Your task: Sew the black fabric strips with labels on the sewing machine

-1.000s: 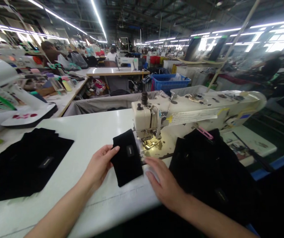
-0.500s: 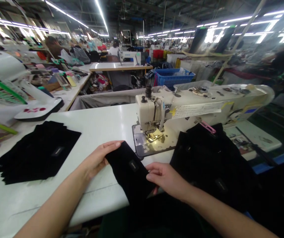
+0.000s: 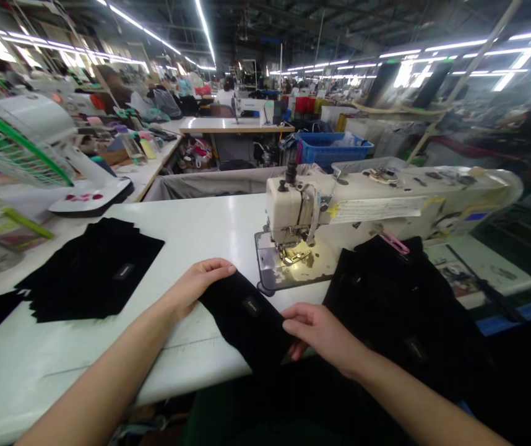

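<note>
Between my hands is a black fabric piece (image 3: 240, 322) with a small dark label (image 3: 252, 306) on it. My left hand (image 3: 202, 282) pinches its upper left corner, thumb on top. On the right edge my right hand (image 3: 314, 331) grips the same piece between thumb and fingers. The fabric lies over the front edge of the white table, its lower end merging with dark clothing. Just beyond it stands a sewing machine (image 3: 293, 207), its needle area lit. A stack of black fabric pieces (image 3: 93, 272), the top one labelled, rests on the left.
More black fabric (image 3: 395, 303) is heaped right of the machine's plate, below a pink clip-like tool (image 3: 394, 243). A white and green fan (image 3: 38, 136) stands at the left. Behind the table are a blue basket (image 3: 335, 148) and another sewing table (image 3: 228, 126).
The view has shifted, so most things sit slightly further right. Both hands keep hold of the black fabric piece, which now lies a little more stretched out.
</note>
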Action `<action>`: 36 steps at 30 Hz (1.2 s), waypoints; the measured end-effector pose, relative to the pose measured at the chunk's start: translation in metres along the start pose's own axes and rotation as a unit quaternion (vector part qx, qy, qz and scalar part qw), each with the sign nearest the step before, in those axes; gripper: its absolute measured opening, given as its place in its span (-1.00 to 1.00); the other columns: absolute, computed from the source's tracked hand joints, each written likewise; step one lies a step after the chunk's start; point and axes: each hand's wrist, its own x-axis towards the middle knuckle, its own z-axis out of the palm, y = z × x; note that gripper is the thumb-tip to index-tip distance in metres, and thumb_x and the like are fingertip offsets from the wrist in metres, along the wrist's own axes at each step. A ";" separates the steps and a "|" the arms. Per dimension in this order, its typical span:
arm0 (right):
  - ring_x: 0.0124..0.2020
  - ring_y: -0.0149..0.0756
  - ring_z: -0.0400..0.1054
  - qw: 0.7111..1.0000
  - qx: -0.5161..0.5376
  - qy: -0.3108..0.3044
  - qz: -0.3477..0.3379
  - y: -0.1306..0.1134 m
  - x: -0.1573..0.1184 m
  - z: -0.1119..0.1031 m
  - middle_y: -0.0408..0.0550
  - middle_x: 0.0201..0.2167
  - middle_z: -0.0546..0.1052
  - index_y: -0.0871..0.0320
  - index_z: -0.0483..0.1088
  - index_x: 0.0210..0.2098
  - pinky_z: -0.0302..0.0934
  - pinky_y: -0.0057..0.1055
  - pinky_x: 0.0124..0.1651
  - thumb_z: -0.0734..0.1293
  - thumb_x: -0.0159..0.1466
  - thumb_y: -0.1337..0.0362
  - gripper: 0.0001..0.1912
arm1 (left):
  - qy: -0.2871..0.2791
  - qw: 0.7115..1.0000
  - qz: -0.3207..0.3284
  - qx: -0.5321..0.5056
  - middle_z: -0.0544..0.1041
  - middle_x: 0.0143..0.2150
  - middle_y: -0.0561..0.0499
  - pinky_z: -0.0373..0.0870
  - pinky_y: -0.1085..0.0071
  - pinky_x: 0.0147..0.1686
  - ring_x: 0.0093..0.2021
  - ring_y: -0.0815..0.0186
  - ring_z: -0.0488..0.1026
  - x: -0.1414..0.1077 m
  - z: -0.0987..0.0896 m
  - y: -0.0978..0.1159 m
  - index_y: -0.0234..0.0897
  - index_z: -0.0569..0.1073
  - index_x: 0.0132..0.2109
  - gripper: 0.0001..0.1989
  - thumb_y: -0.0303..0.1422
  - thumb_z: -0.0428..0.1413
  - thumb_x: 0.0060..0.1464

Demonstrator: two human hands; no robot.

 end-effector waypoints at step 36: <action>-0.51 -0.33 0.35 0.984 -0.093 0.117 -0.096 -0.005 0.010 -0.012 -0.16 -0.53 0.46 0.13 0.51 -0.34 0.24 -0.41 -0.45 0.41 0.18 -0.02 -0.68 | -0.032 0.991 0.036 -0.126 0.56 -0.41 0.03 0.41 0.52 -0.39 -0.41 0.38 0.48 -0.041 -0.012 -0.032 -0.29 0.52 -0.25 -0.70 -0.16 0.32 -0.01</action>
